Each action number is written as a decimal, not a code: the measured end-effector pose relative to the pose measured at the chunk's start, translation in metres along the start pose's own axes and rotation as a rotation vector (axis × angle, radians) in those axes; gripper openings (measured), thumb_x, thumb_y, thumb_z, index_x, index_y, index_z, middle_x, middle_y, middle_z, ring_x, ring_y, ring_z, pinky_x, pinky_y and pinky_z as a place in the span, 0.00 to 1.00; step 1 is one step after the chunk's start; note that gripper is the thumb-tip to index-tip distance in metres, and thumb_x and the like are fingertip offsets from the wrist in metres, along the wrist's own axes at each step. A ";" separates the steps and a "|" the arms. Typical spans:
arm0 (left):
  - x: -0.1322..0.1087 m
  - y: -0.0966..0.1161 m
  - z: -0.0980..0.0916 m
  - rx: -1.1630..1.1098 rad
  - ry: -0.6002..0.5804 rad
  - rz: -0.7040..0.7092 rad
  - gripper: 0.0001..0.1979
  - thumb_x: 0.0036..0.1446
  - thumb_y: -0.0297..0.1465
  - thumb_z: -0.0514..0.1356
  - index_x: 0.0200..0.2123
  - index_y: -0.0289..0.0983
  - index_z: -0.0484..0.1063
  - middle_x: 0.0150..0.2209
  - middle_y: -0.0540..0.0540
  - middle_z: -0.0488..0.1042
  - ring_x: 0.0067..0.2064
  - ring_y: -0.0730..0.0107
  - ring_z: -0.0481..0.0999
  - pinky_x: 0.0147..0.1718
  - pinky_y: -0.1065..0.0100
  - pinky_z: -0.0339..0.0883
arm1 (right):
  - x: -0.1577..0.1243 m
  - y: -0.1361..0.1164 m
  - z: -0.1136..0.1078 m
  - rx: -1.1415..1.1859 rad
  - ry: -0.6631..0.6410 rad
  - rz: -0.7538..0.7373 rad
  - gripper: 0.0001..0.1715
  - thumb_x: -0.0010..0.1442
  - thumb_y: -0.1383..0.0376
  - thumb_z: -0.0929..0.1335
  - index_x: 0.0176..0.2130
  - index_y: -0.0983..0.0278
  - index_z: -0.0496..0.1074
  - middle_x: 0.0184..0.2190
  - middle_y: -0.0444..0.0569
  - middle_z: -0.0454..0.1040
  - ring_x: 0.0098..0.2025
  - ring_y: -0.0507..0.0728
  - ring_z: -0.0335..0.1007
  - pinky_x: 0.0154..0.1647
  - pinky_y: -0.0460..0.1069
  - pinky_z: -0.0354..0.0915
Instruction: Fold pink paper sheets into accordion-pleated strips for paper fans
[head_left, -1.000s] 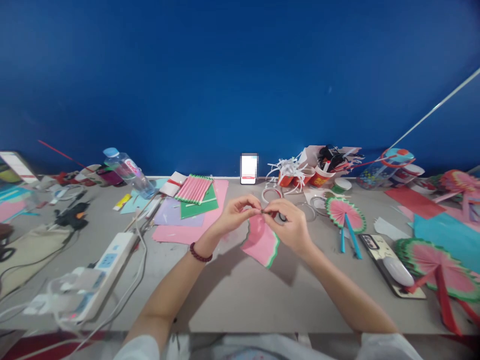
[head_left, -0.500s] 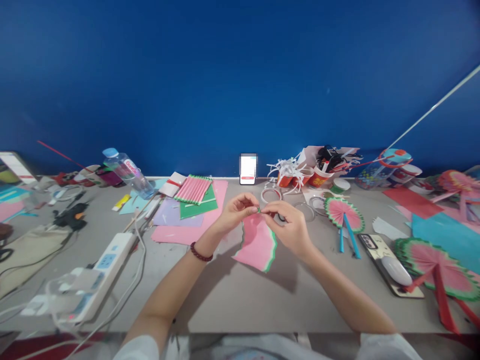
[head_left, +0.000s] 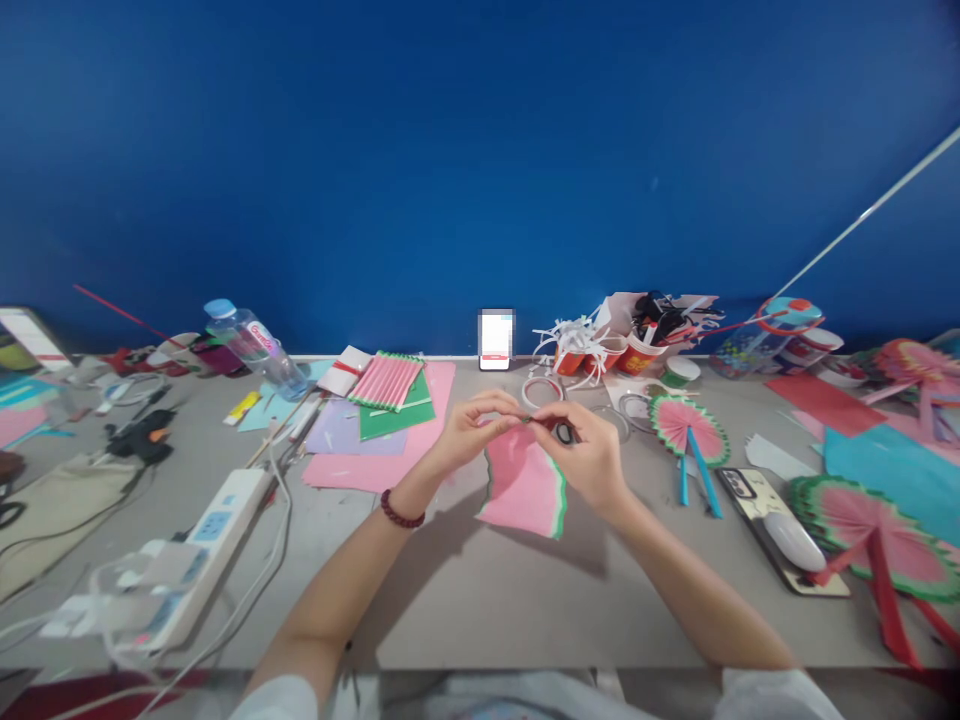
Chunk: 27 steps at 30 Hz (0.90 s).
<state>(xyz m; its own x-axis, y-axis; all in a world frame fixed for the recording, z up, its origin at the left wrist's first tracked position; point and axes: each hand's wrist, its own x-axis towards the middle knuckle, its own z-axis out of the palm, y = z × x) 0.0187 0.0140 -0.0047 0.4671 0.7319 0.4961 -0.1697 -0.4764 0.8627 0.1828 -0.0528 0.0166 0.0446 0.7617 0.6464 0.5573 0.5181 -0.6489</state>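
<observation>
A sheet of pink paper (head_left: 525, 485) with green and white edges hangs from my fingers above the desk. Its top edge is pinched between both hands, which nearly meet there. My left hand (head_left: 480, 428) grips it with thumb and forefinger, a dark beaded bracelet on the wrist. On the other side my right hand (head_left: 581, 450) pinches the same edge, fingertips close to those of the left. The fingers partly cover the top of the sheet, so the fold there is hard to make out.
Behind my left hand, a pleated pink-and-green paper (head_left: 388, 381) lies on a green sheet (head_left: 420, 408). To the right are a small paper fan (head_left: 688, 432), a phone (head_left: 750, 510) with a mouse (head_left: 791, 540), and a larger fan (head_left: 874, 530). A power strip (head_left: 217, 540) lies left.
Both hands have shifted slightly, and their fingertips are closer together at the sheet's top edge. The hanging paper has swung a little to the right.
</observation>
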 end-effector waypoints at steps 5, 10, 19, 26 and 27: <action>-0.001 0.004 -0.001 0.076 -0.003 0.092 0.04 0.53 0.30 0.64 0.33 0.37 0.78 0.34 0.43 0.77 0.38 0.68 0.74 0.39 0.66 0.68 | 0.000 0.001 -0.001 -0.001 0.003 0.008 0.01 0.56 0.66 0.68 0.31 0.61 0.71 0.26 0.44 0.75 0.26 0.51 0.69 0.31 0.47 0.67; 0.000 0.002 0.000 0.071 0.013 0.077 0.05 0.55 0.32 0.63 0.31 0.37 0.77 0.32 0.44 0.77 0.36 0.68 0.74 0.38 0.65 0.68 | -0.001 0.005 -0.003 0.170 -0.112 0.101 0.06 0.55 0.63 0.70 0.35 0.61 0.73 0.29 0.46 0.76 0.29 0.52 0.71 0.31 0.48 0.69; -0.001 0.002 0.003 -0.002 0.084 -0.006 0.06 0.55 0.33 0.63 0.29 0.36 0.76 0.30 0.46 0.74 0.34 0.71 0.73 0.34 0.69 0.67 | 0.001 0.019 0.002 0.363 -0.173 0.210 0.08 0.56 0.62 0.69 0.37 0.62 0.74 0.32 0.48 0.76 0.33 0.54 0.73 0.34 0.49 0.71; -0.001 0.003 0.002 0.062 0.058 0.012 0.07 0.55 0.34 0.62 0.30 0.36 0.76 0.30 0.45 0.75 0.34 0.71 0.73 0.34 0.69 0.68 | 0.000 0.020 0.003 0.267 -0.125 0.137 0.07 0.55 0.61 0.70 0.34 0.61 0.75 0.30 0.48 0.76 0.32 0.54 0.73 0.32 0.49 0.70; -0.002 0.002 0.002 0.069 0.053 0.017 0.07 0.55 0.34 0.62 0.30 0.36 0.76 0.31 0.45 0.75 0.34 0.70 0.73 0.34 0.69 0.68 | 0.000 0.020 0.003 0.253 -0.117 0.127 0.06 0.55 0.61 0.70 0.33 0.61 0.75 0.30 0.48 0.76 0.31 0.54 0.73 0.32 0.49 0.69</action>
<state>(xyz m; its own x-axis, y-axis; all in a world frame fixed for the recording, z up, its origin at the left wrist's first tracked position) 0.0196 0.0105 -0.0036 0.4175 0.7474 0.5168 -0.1163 -0.5201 0.8462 0.1916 -0.0411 0.0023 -0.0034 0.8585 0.5128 0.3284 0.4853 -0.8103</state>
